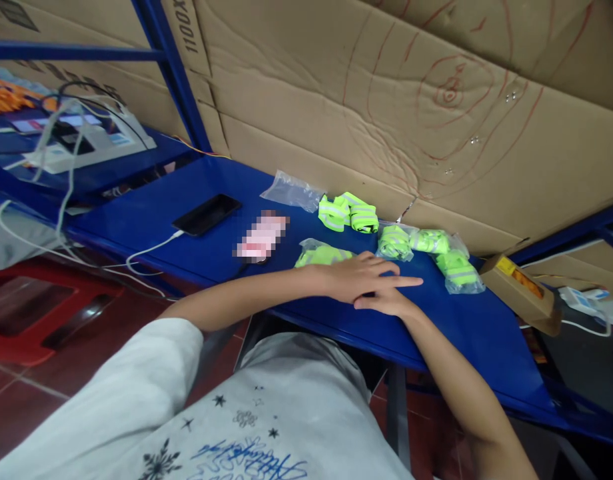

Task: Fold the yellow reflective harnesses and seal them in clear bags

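My left hand [354,275] reaches in from the left and lies across my right hand, its fingers apart and stretched to the right. Below it, my right hand [389,302] has a finger or thumb stretched to the left; its other fingers are partly covered. I see nothing held in either hand. Close beside my left hand is a neon yellow-green reflective bundle [322,255] in clear plastic, partly hidden by the hand. Beyond my hands lie unwrapped rolled reflective bands [362,215] with silver stripes. Several bagged bundles [456,268] sit to the right.
The blue table [206,188] carries a black phone [206,215] on a white cable, a pixelated pink item [262,236] and an empty clear bag [292,192]. A cardboard box [521,293] stands at right. Cardboard sheeting [306,100] walls the back. A red stool [41,307] is at left.
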The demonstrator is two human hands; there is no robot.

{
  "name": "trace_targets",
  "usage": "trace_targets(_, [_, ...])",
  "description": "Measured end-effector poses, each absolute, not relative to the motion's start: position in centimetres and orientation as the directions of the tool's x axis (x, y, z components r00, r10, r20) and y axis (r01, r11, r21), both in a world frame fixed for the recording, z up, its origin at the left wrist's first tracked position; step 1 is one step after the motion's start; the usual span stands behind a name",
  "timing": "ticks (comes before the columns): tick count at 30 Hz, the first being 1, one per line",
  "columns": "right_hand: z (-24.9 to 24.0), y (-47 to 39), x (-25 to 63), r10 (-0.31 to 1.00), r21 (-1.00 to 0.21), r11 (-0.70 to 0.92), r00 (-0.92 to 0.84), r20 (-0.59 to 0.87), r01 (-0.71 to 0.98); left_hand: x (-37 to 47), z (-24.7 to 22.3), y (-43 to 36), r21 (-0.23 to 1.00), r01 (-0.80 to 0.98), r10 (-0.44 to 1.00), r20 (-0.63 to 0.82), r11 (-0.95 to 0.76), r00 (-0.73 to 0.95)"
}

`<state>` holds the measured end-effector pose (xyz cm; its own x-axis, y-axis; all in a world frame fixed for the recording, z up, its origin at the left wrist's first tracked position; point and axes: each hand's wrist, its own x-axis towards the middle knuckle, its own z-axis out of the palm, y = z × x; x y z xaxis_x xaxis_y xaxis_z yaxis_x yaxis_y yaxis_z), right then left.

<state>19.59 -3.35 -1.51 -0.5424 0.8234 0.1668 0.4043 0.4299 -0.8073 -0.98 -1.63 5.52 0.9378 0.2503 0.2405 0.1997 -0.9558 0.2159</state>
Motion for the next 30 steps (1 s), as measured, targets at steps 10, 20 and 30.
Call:
trace_targets(10, [0.9, -3.2, 19.1, 0.899, -0.865, 0.368, -0.367, 0.238, 0.341, -5.8, 7.7, 5.2, 0.611, 0.537, 0.496, -0.258, -0.581, 0.829])
trace_targets(20, [1.1, -3.0, 20.2, 0.904, -0.871, 0.361, 0.104, 0.415, 0.333, -5.2, 5.4, 5.9, 0.961, 0.16, 0.669, 0.034, -0.227, 0.742])
trace_targets(30, [0.3, -2.4, 19.9, 0.944, -0.899, 0.252, 0.114, 0.31, 0.358, -3.9, 4.0, 5.7, 0.966, 0.194, 0.705, -0.019, -0.17, 0.709])
